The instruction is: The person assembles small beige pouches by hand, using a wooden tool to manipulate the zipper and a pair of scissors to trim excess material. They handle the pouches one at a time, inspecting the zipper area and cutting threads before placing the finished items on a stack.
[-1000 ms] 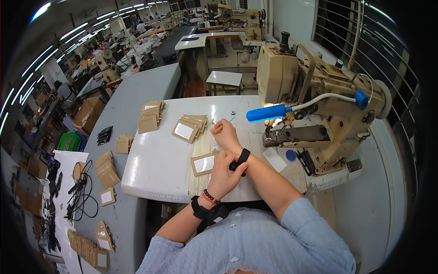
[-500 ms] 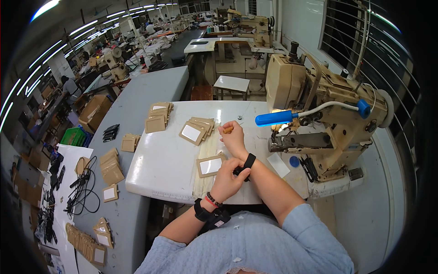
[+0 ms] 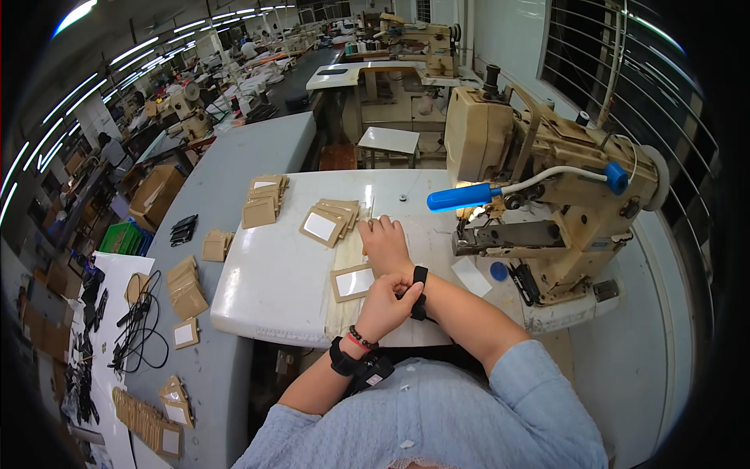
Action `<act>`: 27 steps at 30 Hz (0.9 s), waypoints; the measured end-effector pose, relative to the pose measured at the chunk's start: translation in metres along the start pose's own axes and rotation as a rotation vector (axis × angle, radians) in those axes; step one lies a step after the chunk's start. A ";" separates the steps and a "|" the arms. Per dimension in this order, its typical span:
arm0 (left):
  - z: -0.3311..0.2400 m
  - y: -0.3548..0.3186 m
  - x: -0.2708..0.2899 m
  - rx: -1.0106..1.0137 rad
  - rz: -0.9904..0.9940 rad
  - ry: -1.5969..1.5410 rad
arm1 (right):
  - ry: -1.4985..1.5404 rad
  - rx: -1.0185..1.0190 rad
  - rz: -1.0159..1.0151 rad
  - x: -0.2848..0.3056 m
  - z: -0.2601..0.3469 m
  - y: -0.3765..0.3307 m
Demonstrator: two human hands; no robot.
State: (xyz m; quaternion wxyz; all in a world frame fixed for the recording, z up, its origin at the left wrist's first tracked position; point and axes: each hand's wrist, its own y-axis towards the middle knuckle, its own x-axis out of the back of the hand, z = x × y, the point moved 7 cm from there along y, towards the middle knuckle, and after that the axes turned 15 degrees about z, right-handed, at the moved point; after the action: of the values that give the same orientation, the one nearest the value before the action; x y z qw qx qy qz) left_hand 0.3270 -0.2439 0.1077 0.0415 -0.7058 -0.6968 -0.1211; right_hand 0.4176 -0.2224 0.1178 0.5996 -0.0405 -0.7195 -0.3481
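My left hand (image 3: 391, 303) is closed on the black wristband (image 3: 420, 291) around my right wrist, thumb and fingers pinching the strap. My right hand (image 3: 384, 245) rests over the white table, back upward and fingers curled. A bit of a small orange-brown piece (image 3: 364, 252) shows at its edge; the rest is hidden under the palm. Just left of that wrist lies a tan frame-shaped piece with a white window (image 3: 353, 282). Beyond my right hand's fingers is a fanned stack of similar tan pieces (image 3: 324, 224).
A beige sewing machine (image 3: 539, 195) with a blue lamp (image 3: 461, 198) stands at the right. More tan pieces (image 3: 264, 202) lie at the table's far left. The grey side table (image 3: 226, 258) carries further stacks and a black cable (image 3: 144, 328). A blue round cap (image 3: 498, 271) sits by the machine.
My right hand has turned palm down and shifted left, covering most of the orange-brown piece that showed between its fingers. My left hand stays on the wristband. The whole view has shifted slightly.
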 end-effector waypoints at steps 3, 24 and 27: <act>-0.001 0.000 0.001 0.192 0.039 -0.107 | -0.209 -0.009 0.117 -0.013 0.004 -0.002; -0.006 0.011 -0.001 0.021 0.023 -0.370 | -0.293 -0.089 0.332 -0.028 0.005 0.014; -0.012 0.012 -0.007 -0.059 0.054 -0.327 | -0.174 -0.156 0.407 -0.033 -0.005 0.019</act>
State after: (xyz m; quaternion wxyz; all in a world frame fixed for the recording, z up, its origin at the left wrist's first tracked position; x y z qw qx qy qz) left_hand 0.3372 -0.2540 0.1189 -0.0900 -0.7354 -0.6712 -0.0238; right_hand 0.4399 -0.1990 0.0971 0.5883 -0.2607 -0.7164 -0.2696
